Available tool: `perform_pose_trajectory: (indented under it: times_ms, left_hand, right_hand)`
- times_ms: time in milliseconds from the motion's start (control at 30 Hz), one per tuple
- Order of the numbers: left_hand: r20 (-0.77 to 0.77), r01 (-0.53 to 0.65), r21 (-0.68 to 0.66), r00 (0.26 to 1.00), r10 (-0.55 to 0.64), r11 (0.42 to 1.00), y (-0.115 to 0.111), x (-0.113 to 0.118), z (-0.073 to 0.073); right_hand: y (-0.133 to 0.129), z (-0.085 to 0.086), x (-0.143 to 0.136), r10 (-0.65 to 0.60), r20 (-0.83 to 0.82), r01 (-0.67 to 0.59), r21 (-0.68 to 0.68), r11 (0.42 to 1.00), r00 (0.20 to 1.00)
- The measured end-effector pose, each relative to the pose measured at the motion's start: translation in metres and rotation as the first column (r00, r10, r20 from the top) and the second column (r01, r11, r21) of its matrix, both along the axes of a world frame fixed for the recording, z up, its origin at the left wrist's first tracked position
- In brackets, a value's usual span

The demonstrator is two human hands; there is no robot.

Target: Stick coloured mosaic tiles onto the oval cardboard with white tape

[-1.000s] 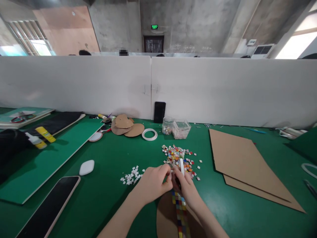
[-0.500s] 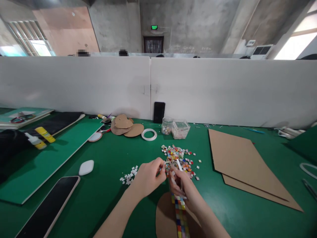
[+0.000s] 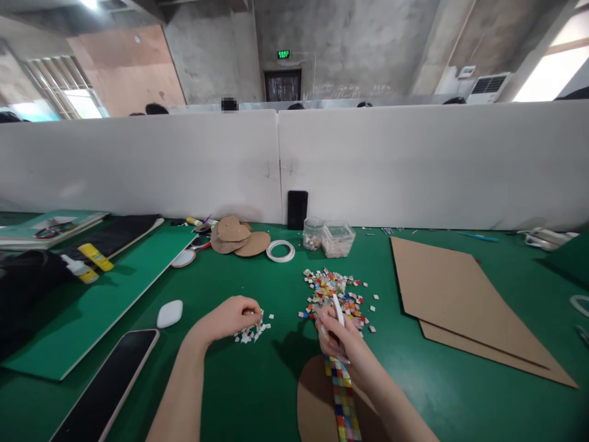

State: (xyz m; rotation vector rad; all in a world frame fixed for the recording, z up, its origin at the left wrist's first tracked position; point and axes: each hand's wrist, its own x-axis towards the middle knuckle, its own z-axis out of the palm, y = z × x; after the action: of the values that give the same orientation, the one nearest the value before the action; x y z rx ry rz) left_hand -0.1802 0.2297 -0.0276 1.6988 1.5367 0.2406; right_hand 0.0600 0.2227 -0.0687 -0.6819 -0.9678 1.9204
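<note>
From the head view, the left hand (image 3: 232,316), fingers bent, is over the white pieces (image 3: 252,333) toward eleven o'clock; I can't tell if it pinches one. The right hand (image 3: 338,334) grips a white tool (image 3: 339,310), perhaps tweezers, beside the coloured tiles (image 3: 332,283) at one o'clock. The mosaic strip (image 3: 343,399) lies on round cardboard (image 3: 313,399) around five o'clock.

Daylight glares through the window (image 3: 554,70) at upper right, blown out to white, and through the barred window (image 3: 83,101) at upper left; a ceiling lamp (image 3: 89,3) glows at the top. The grey wall (image 3: 354,49) is dimmer. Soft shadows fall on the green worktop (image 3: 221,387) beside the hands, with a pale sheen toward its right. Wide-angle distortion stretches the edges, and fine detail is slightly soft.
</note>
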Motion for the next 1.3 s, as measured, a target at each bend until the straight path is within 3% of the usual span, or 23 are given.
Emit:
perform_pose_trajectory:
  times_ms: [233,367,500,633,733,967,1300]
  left_hand:
    - [-0.04,-0.061,-0.031,0.997,0.06,0.998,-0.001,-0.018,-0.005]
    - [0.016,-0.061,-0.042,0.998,0.062,0.997,-0.005,-0.022,-0.001]
    - [0.204,-0.093,-0.096,0.973,0.111,0.991,-0.006,0.004,0.006]
    - [0.34,0.055,-0.065,0.94,-0.03,0.996,-0.006,0.045,0.006]
    - [0.405,0.105,-0.071,0.912,-0.067,0.992,-0.008,0.063,0.003]
    - [0.481,-0.001,0.003,0.877,0.0,1.0,-0.012,0.071,0.006]
    - [0.612,-0.131,-0.055,0.778,0.138,0.99,-0.023,0.1,-0.015]
  right_hand:
    - [0.001,-0.003,0.0,-0.003,0.056,0.003,-0.004,1.0,0.998]
    - [0.002,-0.008,-0.003,-0.036,0.092,0.035,0.021,0.999,0.995]
    - [0.001,-0.012,-0.008,-0.104,0.184,0.086,0.099,0.991,0.977]
    - [-0.001,-0.012,-0.01,-0.136,0.317,0.054,0.254,0.966,0.938]
    - [-0.002,-0.01,-0.01,-0.166,0.359,0.042,0.33,0.943,0.918]
    - [-0.004,-0.004,-0.008,-0.1,0.356,0.006,0.257,0.966,0.929]
    - [0.0,-0.01,-0.011,-0.159,0.277,0.07,0.306,0.95,0.948]
